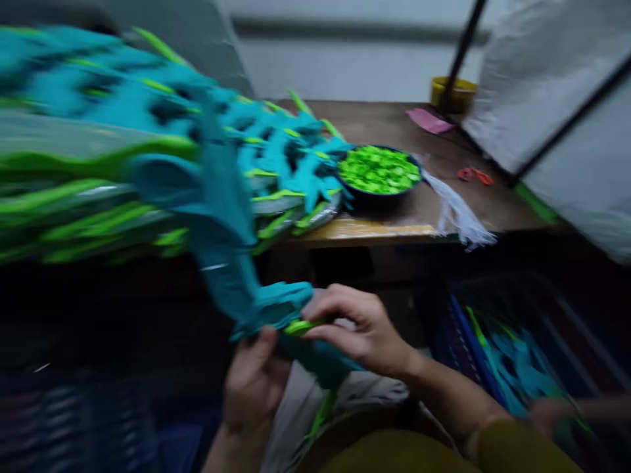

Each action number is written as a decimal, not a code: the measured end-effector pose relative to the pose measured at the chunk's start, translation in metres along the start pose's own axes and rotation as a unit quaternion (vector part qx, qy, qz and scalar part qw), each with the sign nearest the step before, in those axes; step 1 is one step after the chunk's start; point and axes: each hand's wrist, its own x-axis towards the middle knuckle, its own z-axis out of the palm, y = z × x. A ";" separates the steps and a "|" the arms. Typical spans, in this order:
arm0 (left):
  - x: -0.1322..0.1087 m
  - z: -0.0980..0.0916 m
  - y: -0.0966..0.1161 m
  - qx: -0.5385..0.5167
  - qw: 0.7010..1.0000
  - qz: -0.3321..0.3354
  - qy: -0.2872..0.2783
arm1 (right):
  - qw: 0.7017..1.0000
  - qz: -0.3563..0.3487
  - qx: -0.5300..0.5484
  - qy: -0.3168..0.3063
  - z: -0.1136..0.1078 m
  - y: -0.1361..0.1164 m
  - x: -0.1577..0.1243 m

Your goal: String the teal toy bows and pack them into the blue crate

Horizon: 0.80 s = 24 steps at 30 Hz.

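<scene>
A long teal garland (148,138) with lime green tips runs from the upper left down to my lap. My left hand (254,384) grips its lower teal end from below, fingers closed. My right hand (357,328) pinches a small lime green piece (302,326) against that same end, fingers curled. The picture is blurred by motion.
A dark bowl (378,190) full of lime green pieces sits on the wooden table (374,125), beside a white tassel (458,213), red scissors (474,175), a pink scrap (428,120) and a yellow cup (456,93). A blue crate (466,335) at lower right holds more teal pieces.
</scene>
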 end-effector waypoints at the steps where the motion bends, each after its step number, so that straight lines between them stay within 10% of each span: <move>1: -0.001 -0.002 0.004 0.004 1.000 0.014 0.018 | 1.000 0.014 0.009 0.017 -0.003 -0.001 0.003; 11: -0.005 0.003 -0.005 -0.061 0.994 0.026 0.087 | 0.998 -0.022 -0.064 -0.003 0.009 0.002 0.029; 24: -0.012 0.008 -0.003 0.007 0.996 0.080 0.033 | 0.961 -0.096 -0.255 0.047 0.019 -0.002 0.040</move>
